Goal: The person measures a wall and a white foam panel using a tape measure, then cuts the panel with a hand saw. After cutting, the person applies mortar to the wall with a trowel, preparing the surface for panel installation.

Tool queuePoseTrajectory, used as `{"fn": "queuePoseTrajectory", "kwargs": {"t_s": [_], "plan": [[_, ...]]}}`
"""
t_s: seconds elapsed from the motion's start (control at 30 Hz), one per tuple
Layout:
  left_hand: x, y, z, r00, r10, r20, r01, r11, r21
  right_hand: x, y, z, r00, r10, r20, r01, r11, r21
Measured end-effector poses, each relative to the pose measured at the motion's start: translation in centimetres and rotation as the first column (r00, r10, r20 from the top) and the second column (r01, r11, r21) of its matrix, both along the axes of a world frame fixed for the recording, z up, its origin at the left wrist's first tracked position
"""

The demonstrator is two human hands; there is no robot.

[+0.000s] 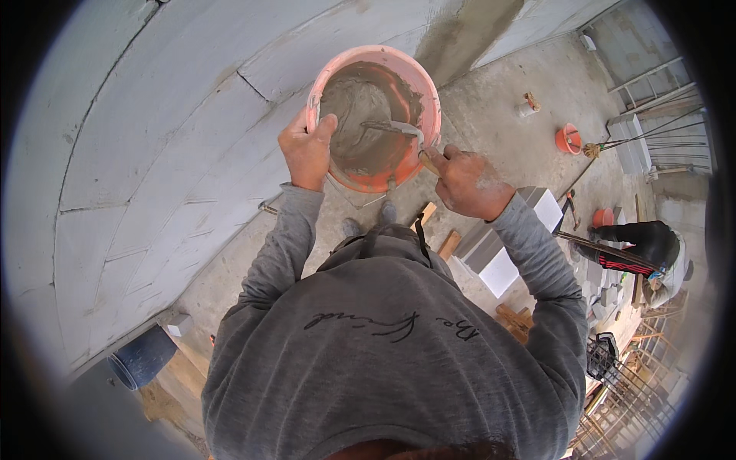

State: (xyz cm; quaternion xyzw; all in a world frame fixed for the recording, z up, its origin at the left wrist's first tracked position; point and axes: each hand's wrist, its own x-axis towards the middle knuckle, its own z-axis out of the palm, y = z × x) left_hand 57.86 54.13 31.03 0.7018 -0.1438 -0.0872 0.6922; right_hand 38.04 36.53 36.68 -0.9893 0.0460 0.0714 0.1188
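Observation:
A pink-orange bucket (432,92) is held up in front of me, tilted so that its inside shows. Wet grey mortar (354,103) lies in it and smears its inner wall. My left hand (307,151) is closed on the bucket's left rim, the thumb over the edge. In my right hand (474,185) is the wooden handle of a trowel (406,129), the fingers wrapped round it. The trowel's metal blade reaches over the right rim into the bucket and rests in or on the mortar; part of the blade is coated.
A pale block wall (176,146) runs close along my left. Grey-white blocks (491,264) and wood offcuts (450,244) lie by my right side. Farther right are an orange bucket (568,139), a bent-over person (648,245) and steel bars. A dark blue barrel (143,358) lies behind left.

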Motion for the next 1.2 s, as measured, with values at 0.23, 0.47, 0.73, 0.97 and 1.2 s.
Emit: {"fn": "queuePoseTrajectory", "kwargs": {"t_s": [0.23, 0.47, 0.73, 0.97, 1.2], "plan": [[-0.3, -1.6, 1.9, 0.992, -0.091, 0.086, 0.095, 0.995, -0.042, 0.4, 0.5, 0.1, 0.997, 0.007, 0.071, -0.044, 0.84, 0.541], [1.3, 0.1, 0.7, 0.99, 0.006, -0.141, -0.03, 0.985, -0.168, -2.8, -0.2, 0.3, 0.909, -0.186, -0.374, 0.359, -0.11, 0.927], [2.4, 3.7, -3.3, 0.946, 0.193, -0.261, -0.242, 0.955, -0.171, -0.4, -4.8, 15.7, 0.795, -0.578, 0.184, -0.129, 0.134, 0.982], [1.7, 7.1, -6.2, 0.905, 0.263, -0.335, -0.345, 0.913, -0.217, 12.2, -17.6, 32.3, 0.452, -0.145, 0.88, 0.165, 0.983, 0.077], [0.0, 10.3, -6.3, 0.854, 0.383, -0.352, -0.467, 0.862, -0.196, 17.3, -16.8, 32.4, 0.638, -0.01, 0.77, 0.502, 0.764, -0.405]]}}
